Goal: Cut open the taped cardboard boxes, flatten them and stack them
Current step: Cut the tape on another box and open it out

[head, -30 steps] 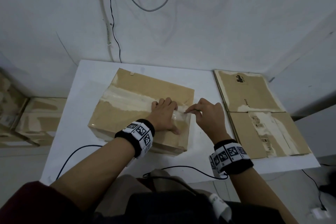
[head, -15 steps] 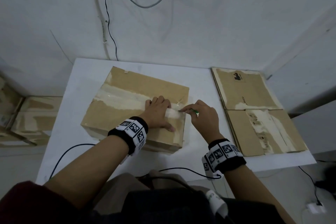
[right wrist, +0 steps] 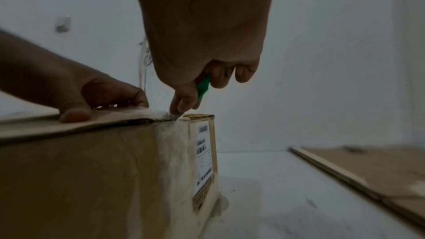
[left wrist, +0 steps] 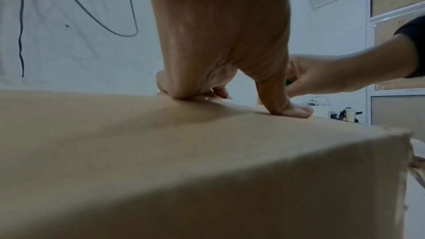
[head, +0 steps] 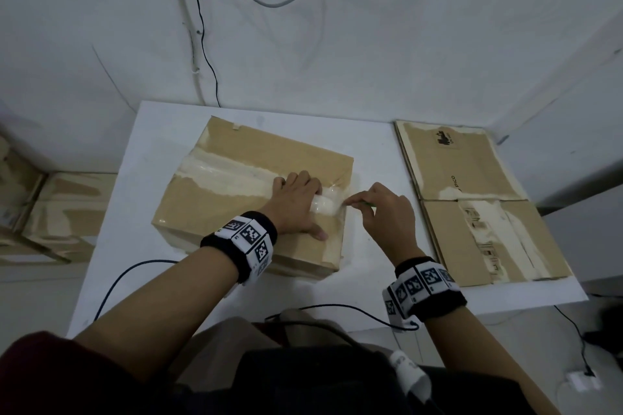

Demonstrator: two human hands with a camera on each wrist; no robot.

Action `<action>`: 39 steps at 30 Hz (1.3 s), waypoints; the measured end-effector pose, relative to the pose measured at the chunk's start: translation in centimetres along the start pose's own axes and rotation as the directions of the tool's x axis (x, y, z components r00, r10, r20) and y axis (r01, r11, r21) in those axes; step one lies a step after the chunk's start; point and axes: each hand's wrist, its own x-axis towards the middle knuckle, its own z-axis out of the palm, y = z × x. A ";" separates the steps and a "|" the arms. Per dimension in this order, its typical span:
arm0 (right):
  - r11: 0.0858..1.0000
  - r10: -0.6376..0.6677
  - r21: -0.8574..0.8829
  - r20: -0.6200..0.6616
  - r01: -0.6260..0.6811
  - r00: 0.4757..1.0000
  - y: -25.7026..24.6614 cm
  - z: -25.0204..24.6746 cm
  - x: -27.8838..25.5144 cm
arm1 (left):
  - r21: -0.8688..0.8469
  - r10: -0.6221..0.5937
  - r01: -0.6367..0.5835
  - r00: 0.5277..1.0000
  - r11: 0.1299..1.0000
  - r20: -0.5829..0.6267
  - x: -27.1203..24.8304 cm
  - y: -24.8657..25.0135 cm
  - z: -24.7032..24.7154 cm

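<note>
A taped cardboard box (head: 236,199) stands on the white table (head: 371,152), a band of pale tape (head: 229,178) along its top seam. My left hand (head: 300,202) presses flat on the box top near its right end, thumb spread toward me (left wrist: 296,111). My right hand (head: 384,209) grips a green-handled cutter (right wrist: 203,88); its blade tip (right wrist: 176,115) touches the tape at the box's right top edge. The near flap (right wrist: 69,126) sits slightly lifted at that end. A shipping label (right wrist: 204,159) covers the box's right side.
Flattened cardboard boxes (head: 472,199) lie stacked on the table's right part. More boxes (head: 43,212) sit on the floor to the left. Black cables (head: 337,308) run along the table's near edge, and wires (head: 202,27) hang on the wall behind.
The camera view has shifted slightly. Both hands stay at the box's right end; the right hand with the cutter has edged a little toward me along the seam.
</note>
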 end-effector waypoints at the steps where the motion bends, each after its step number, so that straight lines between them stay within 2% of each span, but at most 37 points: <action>1: 0.999 0.035 0.028 0.003 -0.035 0.999 -0.1 0.2 -0.3 | -0.003 -0.001 0.001 1.000 1.000 -0.008 0.0 -0.1 0.0; 5: 0.969 0.188 0.146 0.080 -0.198 0.979 -0.1 0.6 -0.8 | 0.018 -0.024 0.023 0.999 1.000 0.030 0.2 0.0 -0.2; 8: 0.985 0.121 0.123 0.041 -0.125 0.992 -0.5 0.8 0.0 | 0.038 -0.045 0.042 0.996 0.998 0.076 0.9 0.3 -1.0; 14: 0.992 0.067 0.104 -0.013 -0.066 0.998 -0.3 1.6 0.1 | 0.019 -0.083 0.082 0.996 0.996 0.032 0.8 1.5 0.2; 18: 0.990 -0.056 -0.134 -0.141 0.037 0.988 0.0 0.4 -0.2 | -0.011 -0.057 0.057 0.998 0.998 0.012 0.7 1.4 0.4; 20: 0.991 0.012 -0.124 -0.267 -0.046 0.964 -0.2 0.1 -0.5 | -0.019 -0.048 0.048 0.999 0.999 -0.003 0.7 1.5 0.4; 22: 0.982 0.184 0.009 -0.315 -0.191 0.931 0.3 0.2 -0.6 | -0.050 -0.039 0.039 0.999 0.998 -0.005 0.7 1.6 0.5; 23: 0.967 0.252 0.109 -0.275 -0.231 0.928 0.7 0.3 -0.7 | -0.065 -0.041 0.041 0.999 0.997 -0.001 0.8 1.7 0.6; 25: 0.903 0.297 0.358 -0.120 -0.238 0.947 1.1 0.5 -0.6 | -0.075 -0.053 0.053 0.999 0.996 0.007 0.8 1.8 0.6; 27: 0.853 0.289 0.451 0.010 -0.262 0.957 0.7 0.7 -0.6 | -0.066 -0.054 0.055 0.999 0.996 0.008 0.9 1.7 0.6; 32: 0.850 0.304 0.423 0.095 -0.314 0.948 0.2 1.7 -0.8 | -0.097 -0.027 0.023 0.999 0.995 -0.039 0.4 1.6 1.1; 34: 0.881 0.257 0.384 0.101 -0.276 0.961 0.7 1.6 -0.6 | -0.114 -0.020 0.012 0.998 0.993 -0.067 0.2 1.6 1.3; 37: 0.949 0.213 0.218 0.097 -0.229 0.972 1.0 1.6 -0.2 | -0.110 -0.010 0.000 0.996 0.994 -0.087 0.2 1.7 1.6; 39: 0.935 0.247 0.242 0.085 -0.261 0.965 0.4 1.7 -0.3 | -0.105 -0.006 -0.005 0.995 0.994 -0.101 0.2 1.6 1.6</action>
